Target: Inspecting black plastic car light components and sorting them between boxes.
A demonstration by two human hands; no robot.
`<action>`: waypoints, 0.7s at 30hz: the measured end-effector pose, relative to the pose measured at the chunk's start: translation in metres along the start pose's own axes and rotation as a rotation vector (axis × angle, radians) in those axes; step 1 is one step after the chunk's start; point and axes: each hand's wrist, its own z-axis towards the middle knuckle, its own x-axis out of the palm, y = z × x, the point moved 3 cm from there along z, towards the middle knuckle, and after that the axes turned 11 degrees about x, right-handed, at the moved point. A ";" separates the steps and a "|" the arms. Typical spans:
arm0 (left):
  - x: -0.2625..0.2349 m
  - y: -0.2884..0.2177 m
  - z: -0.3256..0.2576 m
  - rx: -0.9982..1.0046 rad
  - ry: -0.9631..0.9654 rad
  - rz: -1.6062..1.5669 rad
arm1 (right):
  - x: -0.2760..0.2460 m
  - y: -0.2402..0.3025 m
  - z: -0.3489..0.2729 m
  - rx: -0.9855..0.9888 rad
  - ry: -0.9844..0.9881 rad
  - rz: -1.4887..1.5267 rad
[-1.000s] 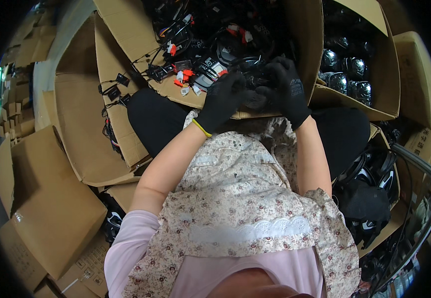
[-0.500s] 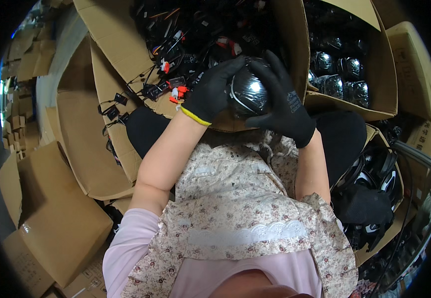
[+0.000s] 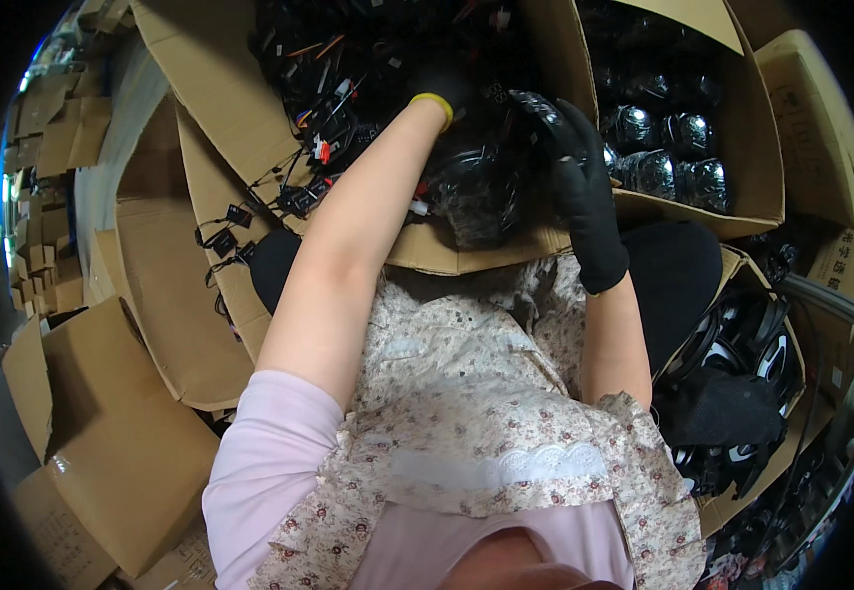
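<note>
Two cartons: middle carton (image 3: 447, 258) of wired parts, right carton (image 3: 742, 202) of shiny lamps (image 3: 648, 169)
lamp unit (image 3: 476, 192): dark, round, at middle carton's near edge
right hand (image 3: 584, 192): black glove, fingers curled touching unit's right side
left hand (image 3: 442, 84): deep among wires, grip cannot tell

- A large open brown cardboard box (image 3: 466, 258) rests across the person's lap and holds a tangle of black wired parts (image 3: 348, 108).
- Right of it, a second open cardboard box (image 3: 742, 211) holds shiny round black lamps (image 3: 658, 167).
- Left of it lie flattened brown cardboard sheets (image 3: 152, 295).
</note>
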 end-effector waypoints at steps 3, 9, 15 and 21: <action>-0.047 -0.011 -0.016 0.218 0.181 0.099 | -0.027 -0.032 0.020 -0.145 -0.048 -0.233; -0.057 0.018 -0.075 -0.337 -0.128 -1.114 | -0.004 -0.019 0.007 0.017 0.081 0.238; -0.044 -0.029 -0.044 0.064 -0.170 -0.669 | 0.003 -0.016 0.009 -0.043 0.131 0.400; -0.087 -0.029 -0.002 0.144 0.197 -0.086 | 0.004 -0.005 0.008 -0.146 0.171 0.368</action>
